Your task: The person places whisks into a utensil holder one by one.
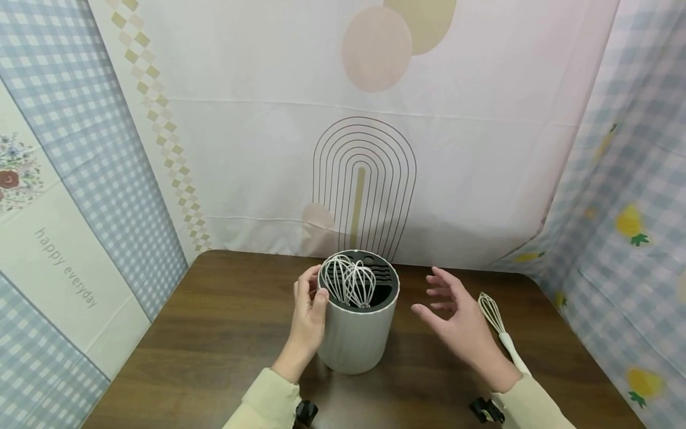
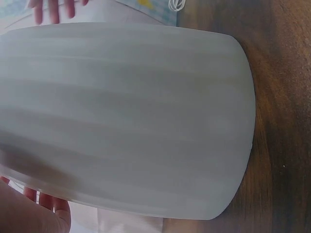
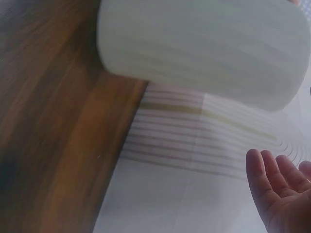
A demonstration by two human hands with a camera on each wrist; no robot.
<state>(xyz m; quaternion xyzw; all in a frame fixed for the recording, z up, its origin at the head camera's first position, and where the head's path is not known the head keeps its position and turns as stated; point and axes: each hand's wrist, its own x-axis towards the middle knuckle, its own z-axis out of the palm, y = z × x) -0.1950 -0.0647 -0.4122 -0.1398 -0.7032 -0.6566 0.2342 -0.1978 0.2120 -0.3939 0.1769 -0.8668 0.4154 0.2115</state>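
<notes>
The utensil holder point(image 1: 354, 342) is stood upright on the worktop point(image 1: 214, 333), whisks point(image 1: 351, 280) inside, its left side gripped by the left hand point(image 1: 309, 313); nothing is held by the loosely spread right hand point(image 1: 461, 322), and another whisk point(image 1: 509, 344) is laid farther right.

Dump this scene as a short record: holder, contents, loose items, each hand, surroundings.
holder: upright on table
contents: whisks, wire heads up
loose whisk: lying on table, to the right of holder
left hand: grips holder's upper side
right hand: holds nothing, apart from holder
behind table: patterned cloth
</notes>
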